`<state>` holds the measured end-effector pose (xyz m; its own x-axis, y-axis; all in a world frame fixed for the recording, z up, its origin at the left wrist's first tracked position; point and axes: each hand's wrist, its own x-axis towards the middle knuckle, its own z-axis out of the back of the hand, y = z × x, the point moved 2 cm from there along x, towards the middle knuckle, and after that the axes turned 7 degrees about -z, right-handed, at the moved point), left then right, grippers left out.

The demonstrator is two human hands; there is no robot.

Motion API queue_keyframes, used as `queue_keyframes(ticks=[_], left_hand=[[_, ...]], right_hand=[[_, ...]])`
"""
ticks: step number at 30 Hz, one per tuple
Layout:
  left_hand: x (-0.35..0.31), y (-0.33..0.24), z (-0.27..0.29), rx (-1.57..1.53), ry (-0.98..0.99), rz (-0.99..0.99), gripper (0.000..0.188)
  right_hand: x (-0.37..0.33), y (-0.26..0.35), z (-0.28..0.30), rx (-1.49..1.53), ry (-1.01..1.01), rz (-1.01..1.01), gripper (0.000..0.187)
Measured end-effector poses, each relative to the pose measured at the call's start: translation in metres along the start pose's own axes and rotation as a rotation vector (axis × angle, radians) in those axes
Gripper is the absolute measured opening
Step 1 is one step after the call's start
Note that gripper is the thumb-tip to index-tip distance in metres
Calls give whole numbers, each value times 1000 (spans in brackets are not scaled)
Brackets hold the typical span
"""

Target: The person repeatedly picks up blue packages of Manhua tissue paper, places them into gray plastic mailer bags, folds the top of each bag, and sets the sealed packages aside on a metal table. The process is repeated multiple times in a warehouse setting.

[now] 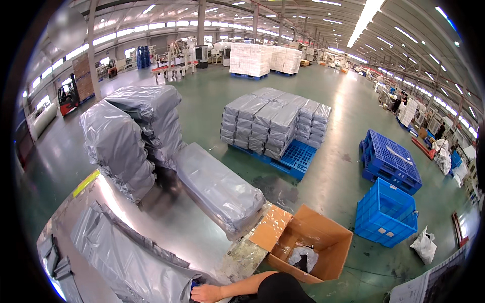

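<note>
At the lower edge, my right hand [206, 293] reaches left from a black sleeve [284, 289]. Its fingers are curled closed at the near end of a long grey plastic bag [126, 257] lying on the metal table [177, 214]. A small blue thing [194, 284] shows by the fingers, too little of it to name. My left hand is out of view. Farther across the table lies a wrapped pack [220, 184] in shiny grey film. Beyond it on the left rise tall stacks of grey bagged packs [118, 144].
An open cardboard box [323, 240] with plastic scraps stands right of the table. Farther right are a blue crate [386, 212], blue pallets [391, 161] and a white bag [424, 246]. Grey packs [275, 118] load a blue pallet ahead. A red forklift [68, 96] stands far left.
</note>
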<state>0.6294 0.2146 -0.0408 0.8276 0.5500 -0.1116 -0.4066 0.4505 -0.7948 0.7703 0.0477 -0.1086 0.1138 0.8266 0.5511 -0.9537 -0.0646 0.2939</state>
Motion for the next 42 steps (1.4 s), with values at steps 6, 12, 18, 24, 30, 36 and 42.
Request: queue_keyframes(ticks=[6,12,18,24,30,36,42], left_hand=[[1,-6,-4,16,11,-28,34],[-15,11,13,49,-45,35,33],[-12,7,5,64,-31,0,33],[-23,13,11,88,-71,26,32],[-25,14,15,93,-84,11,32],[-15,15,18,84,-79,-32,31],[-12,29,25,50,-123,-34,31]], right_hand=[[3,-23,-133,46,246,-254,18],[66,-18,-105,433,29,-331,35],[15,-15,-120,262,402,-103,21],[25,-6,-93,408,349,-155,21],[17,-8,-79,485,421,-171,24],[-4,-7,-45,743,651,-196,29],[-256,-78,199,420,464,-1132,34]])
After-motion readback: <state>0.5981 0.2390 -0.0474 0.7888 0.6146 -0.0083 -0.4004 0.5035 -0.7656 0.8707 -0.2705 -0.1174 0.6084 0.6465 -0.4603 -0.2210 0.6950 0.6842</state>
